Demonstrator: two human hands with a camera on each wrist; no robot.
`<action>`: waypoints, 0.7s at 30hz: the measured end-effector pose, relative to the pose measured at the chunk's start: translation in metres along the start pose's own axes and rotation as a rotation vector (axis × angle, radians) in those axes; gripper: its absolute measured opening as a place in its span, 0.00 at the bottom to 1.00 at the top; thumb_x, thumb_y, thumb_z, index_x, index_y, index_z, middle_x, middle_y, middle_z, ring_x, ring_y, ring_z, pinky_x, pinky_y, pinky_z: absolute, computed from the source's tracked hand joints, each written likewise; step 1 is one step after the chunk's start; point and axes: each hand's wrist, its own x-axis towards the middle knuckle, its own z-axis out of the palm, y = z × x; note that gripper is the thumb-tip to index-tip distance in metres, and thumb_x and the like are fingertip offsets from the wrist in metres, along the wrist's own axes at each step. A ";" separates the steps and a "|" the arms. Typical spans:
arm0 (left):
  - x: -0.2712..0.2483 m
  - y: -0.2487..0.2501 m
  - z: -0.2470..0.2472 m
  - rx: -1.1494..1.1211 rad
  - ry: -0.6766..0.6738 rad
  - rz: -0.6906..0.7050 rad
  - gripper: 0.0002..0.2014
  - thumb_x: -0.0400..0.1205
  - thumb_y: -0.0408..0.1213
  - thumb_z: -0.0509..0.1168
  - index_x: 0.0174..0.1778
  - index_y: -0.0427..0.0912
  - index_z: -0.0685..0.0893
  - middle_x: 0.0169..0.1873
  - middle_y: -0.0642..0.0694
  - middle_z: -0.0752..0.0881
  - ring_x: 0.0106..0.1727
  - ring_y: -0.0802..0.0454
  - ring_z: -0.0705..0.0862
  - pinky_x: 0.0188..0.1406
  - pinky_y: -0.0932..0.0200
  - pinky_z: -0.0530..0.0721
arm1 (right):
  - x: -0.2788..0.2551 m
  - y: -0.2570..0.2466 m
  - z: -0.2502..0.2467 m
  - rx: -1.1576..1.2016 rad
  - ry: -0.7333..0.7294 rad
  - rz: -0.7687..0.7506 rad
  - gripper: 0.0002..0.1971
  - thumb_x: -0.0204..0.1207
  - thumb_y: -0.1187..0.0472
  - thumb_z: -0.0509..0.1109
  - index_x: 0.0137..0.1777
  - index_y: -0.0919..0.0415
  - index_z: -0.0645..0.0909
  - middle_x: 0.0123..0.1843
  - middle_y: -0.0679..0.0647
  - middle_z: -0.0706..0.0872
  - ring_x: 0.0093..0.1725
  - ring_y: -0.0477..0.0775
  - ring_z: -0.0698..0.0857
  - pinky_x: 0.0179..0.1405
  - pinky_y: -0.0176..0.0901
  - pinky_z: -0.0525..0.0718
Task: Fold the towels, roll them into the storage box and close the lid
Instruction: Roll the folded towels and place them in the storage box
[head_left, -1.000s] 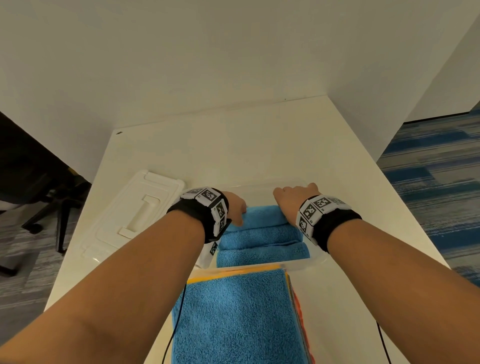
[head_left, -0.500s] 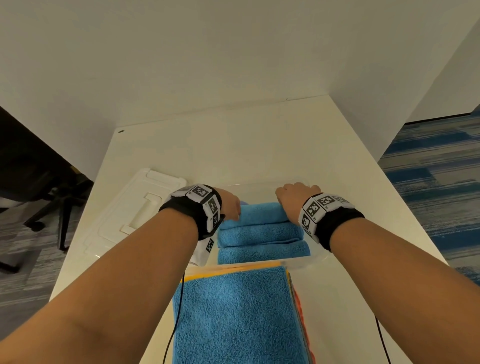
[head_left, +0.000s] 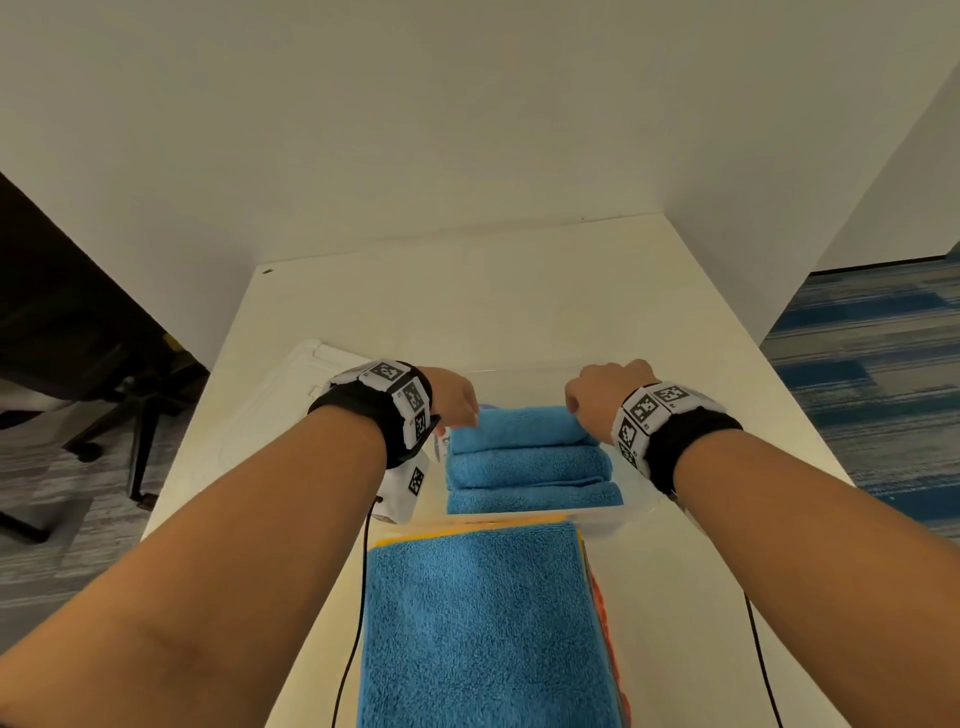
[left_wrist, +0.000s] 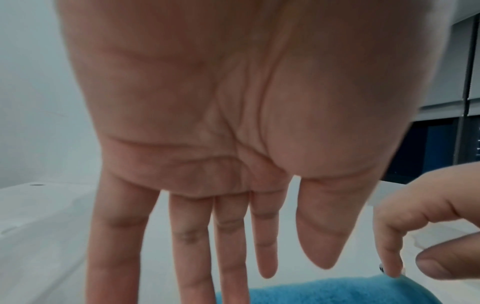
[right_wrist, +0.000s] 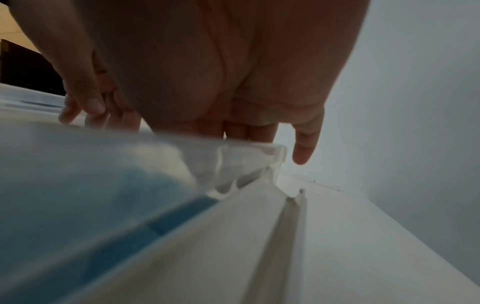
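Head view shows the white table (head_left: 519, 291) set into a corner of walls, carrying everything within arm's reach. On it, nearest the person, lies a flat stack of towels (head_left: 483, 623), a blue one on top with yellow and orange edges showing beneath; it sits right in front of the box, probably so each next towel can be folded and rolled there. Just beyond it stands the clear storage box (head_left: 636, 506), open, with three blue rolled towels lying side by side inside, packed against the near wall so that space stays free at the far end. The white lid (head_left: 291, 410) rests flat on the table to the left of the box, out of the way but close for closing later. Both hands are over the farthest roll (head_left: 519, 428). The left hand (head_left: 453, 397) has a wide grip: the left wrist view shows straight, spread fingers (left_wrist: 191, 236) pointing down at the roll's left end. The right hand (head_left: 605, 395) hangs at the right end, fingers loosely bent and holding nothing, apparently seating the roll.
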 end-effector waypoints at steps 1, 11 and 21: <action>-0.005 0.000 0.000 -0.036 0.009 -0.003 0.19 0.87 0.40 0.59 0.75 0.43 0.75 0.67 0.45 0.82 0.63 0.48 0.85 0.34 0.65 0.77 | -0.005 -0.001 -0.002 -0.007 0.024 0.000 0.15 0.82 0.62 0.57 0.61 0.47 0.81 0.61 0.51 0.80 0.61 0.56 0.80 0.64 0.55 0.68; -0.052 -0.006 0.007 -0.145 0.106 -0.001 0.16 0.86 0.43 0.61 0.68 0.42 0.78 0.61 0.45 0.85 0.61 0.49 0.85 0.30 0.66 0.74 | -0.052 -0.033 -0.029 0.099 0.097 -0.067 0.12 0.83 0.56 0.59 0.63 0.48 0.80 0.64 0.50 0.78 0.62 0.56 0.80 0.63 0.53 0.72; -0.084 -0.025 0.043 -0.068 0.042 -0.033 0.16 0.82 0.44 0.68 0.61 0.38 0.85 0.55 0.45 0.89 0.51 0.54 0.85 0.30 0.64 0.76 | -0.102 -0.073 -0.027 0.241 -0.021 -0.225 0.15 0.81 0.49 0.63 0.59 0.57 0.83 0.56 0.52 0.86 0.56 0.53 0.82 0.47 0.42 0.75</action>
